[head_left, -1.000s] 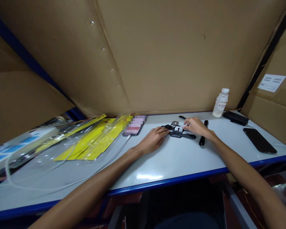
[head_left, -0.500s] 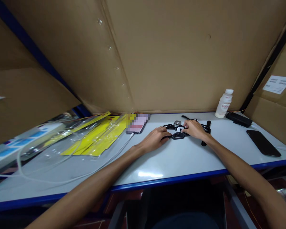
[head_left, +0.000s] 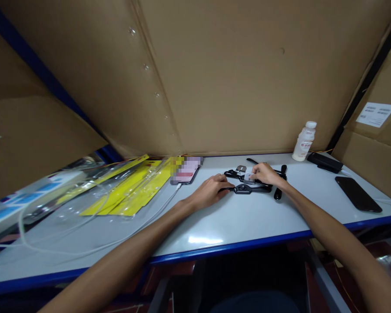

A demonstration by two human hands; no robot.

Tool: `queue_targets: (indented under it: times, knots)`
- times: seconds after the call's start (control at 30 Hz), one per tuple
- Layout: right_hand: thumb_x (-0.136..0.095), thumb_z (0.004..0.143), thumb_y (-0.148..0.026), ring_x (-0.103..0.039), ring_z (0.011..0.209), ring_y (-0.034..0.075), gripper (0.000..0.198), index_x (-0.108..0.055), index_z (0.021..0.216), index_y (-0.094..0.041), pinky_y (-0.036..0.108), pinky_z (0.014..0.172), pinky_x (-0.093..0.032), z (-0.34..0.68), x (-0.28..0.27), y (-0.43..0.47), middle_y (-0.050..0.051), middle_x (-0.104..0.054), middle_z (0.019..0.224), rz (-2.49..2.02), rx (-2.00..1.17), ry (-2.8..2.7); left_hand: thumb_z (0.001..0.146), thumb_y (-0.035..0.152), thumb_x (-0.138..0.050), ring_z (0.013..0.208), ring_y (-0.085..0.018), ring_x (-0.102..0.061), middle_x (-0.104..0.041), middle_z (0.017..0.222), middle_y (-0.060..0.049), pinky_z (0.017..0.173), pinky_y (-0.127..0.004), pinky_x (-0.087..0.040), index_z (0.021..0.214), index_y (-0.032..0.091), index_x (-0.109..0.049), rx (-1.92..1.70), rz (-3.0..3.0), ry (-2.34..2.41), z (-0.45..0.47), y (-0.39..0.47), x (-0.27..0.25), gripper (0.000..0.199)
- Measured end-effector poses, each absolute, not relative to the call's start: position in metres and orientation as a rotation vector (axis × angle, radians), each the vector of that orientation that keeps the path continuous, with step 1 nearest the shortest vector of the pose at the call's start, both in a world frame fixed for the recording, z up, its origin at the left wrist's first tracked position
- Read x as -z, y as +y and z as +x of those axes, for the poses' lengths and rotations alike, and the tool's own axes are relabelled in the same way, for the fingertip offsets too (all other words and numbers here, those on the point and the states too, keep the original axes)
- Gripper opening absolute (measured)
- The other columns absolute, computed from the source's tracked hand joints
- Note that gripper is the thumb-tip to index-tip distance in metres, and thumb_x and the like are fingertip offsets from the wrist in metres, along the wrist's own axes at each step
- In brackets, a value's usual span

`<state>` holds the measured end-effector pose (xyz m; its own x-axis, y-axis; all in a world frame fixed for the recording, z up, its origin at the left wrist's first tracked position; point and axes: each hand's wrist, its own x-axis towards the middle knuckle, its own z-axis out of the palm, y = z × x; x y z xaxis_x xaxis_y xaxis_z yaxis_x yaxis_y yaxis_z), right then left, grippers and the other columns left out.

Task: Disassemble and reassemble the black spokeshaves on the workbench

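Note:
A black spokeshave (head_left: 243, 189) lies flat across the table, its long handles pointing left and right. My left hand (head_left: 211, 190) is closed on its left handle. Just behind it, my right hand (head_left: 266, 174) pinches a small flat metal blade (head_left: 248, 177) by the fingertips, over other black spokeshave parts. Another metal blade (head_left: 241, 168) rests further back. More black handles (head_left: 278, 194) stick out to the right of my right hand, which partly hides them.
Yellow cards in clear plastic sleeves (head_left: 133, 198) and a phone on a white cable (head_left: 187, 170) lie to the left. On the right stand a bottle (head_left: 303, 143), a black case (head_left: 325, 162) and a dark phone (head_left: 358, 194). Cardboard walls (head_left: 231, 87) enclose the table.
My right hand has drawn back slightly, and the blade in it now shows its flat face. More of the front spokeshave's right handle is visible. My left hand stays in place.

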<state>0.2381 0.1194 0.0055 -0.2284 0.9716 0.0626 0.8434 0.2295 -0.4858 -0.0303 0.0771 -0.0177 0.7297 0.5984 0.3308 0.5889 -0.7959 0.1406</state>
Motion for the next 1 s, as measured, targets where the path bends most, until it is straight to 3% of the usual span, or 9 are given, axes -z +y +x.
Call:
queue_targets:
  times: [0.13, 0.3, 0.47, 0.63, 0.73, 0.87, 1.0]
  knots:
    - [-0.066, 0.090, -0.024, -0.068, 0.079, 0.018, 0.016, -0.079, 0.085, -0.017, 0.026, 0.070, -0.047, 0.241, -0.011, 0.116, 0.003, -0.076, 0.079, -1.550, -0.530, -2.036, 0.104, 0.024, -0.051, 0.096, -0.025, -0.064, -0.068, 0.101, -0.010, 0.087, -0.040, -0.055, 0.123, 0.022, -0.074, -0.523, 2.975, 0.977, -0.031, 0.074, 0.015, 0.030]
    - [-0.061, 0.092, -0.025, -0.065, 0.062, 0.015, 0.022, -0.078, 0.101, -0.013, 0.025, 0.054, -0.050, 0.235, -0.017, 0.111, 0.004, -0.074, 0.075, -1.411, -0.749, -1.997, 0.105, 0.019, -0.045, 0.096, -0.025, -0.063, -0.068, 0.100, -0.010, 0.084, -0.040, -0.055, 0.127, 0.023, -0.072, -0.424, 3.079, 0.966, -0.029, 0.069, 0.010, 0.035]
    - [-0.064, 0.087, -0.015, -0.064, 0.057, 0.014, 0.015, -0.078, 0.092, -0.012, 0.024, 0.050, -0.052, 0.224, -0.011, 0.102, 0.004, -0.072, 0.072, -1.338, -0.924, -2.072, 0.104, 0.017, -0.046, 0.095, -0.024, -0.064, -0.068, 0.101, -0.010, 0.083, -0.038, -0.055, 0.127, 0.023, -0.071, -0.375, 3.132, 0.977, -0.029, 0.068, 0.009, 0.035]
    - [-0.066, 0.084, -0.013, -0.060, 0.056, 0.012, 0.013, -0.079, 0.086, -0.014, 0.022, 0.049, -0.046, 0.219, -0.006, 0.097, 0.000, -0.067, 0.064, -1.336, -0.920, -2.159, 0.102, 0.014, -0.045, 0.093, -0.024, -0.064, -0.068, 0.100, -0.010, 0.080, -0.037, -0.055, 0.123, 0.022, -0.072, -0.353, 3.157, 0.979, -0.029, 0.067, 0.008, 0.035]
    - [-0.067, 0.083, -0.012, -0.057, 0.054, 0.012, 0.015, -0.081, 0.083, -0.015, 0.024, 0.054, -0.044, 0.218, -0.006, 0.096, -0.001, -0.067, 0.061, -1.345, -0.860, -2.218, 0.102, 0.015, -0.045, 0.093, -0.024, -0.064, -0.068, 0.100, -0.009, 0.079, -0.038, -0.055, 0.120, 0.022, -0.072, -0.343, 3.167, 0.994, -0.028, 0.065, 0.008, 0.033]
    - [-0.067, 0.080, -0.009, -0.062, 0.066, 0.014, 0.017, -0.081, 0.078, -0.017, 0.025, 0.063, -0.043, 0.218, -0.011, 0.094, 0.001, -0.073, 0.069, -1.324, -0.804, -2.305, 0.103, 0.015, -0.044, 0.093, -0.024, -0.064, -0.068, 0.102, -0.010, 0.080, -0.037, -0.055, 0.120, 0.021, -0.072, -0.316, 3.178, 1.012, -0.027, 0.063, 0.006, 0.033]
    - [-0.065, 0.081, -0.009, -0.063, 0.065, 0.014, 0.019, -0.082, 0.080, -0.017, 0.026, 0.064, -0.044, 0.219, -0.013, 0.093, 0.003, -0.074, 0.069, -1.331, -0.781, -2.348, 0.103, 0.017, -0.045, 0.092, -0.024, -0.065, -0.068, 0.103, -0.010, 0.080, -0.038, -0.055, 0.120, 0.020, -0.071, -0.302, 3.174, 1.013, -0.026, 0.061, 0.005, 0.032]
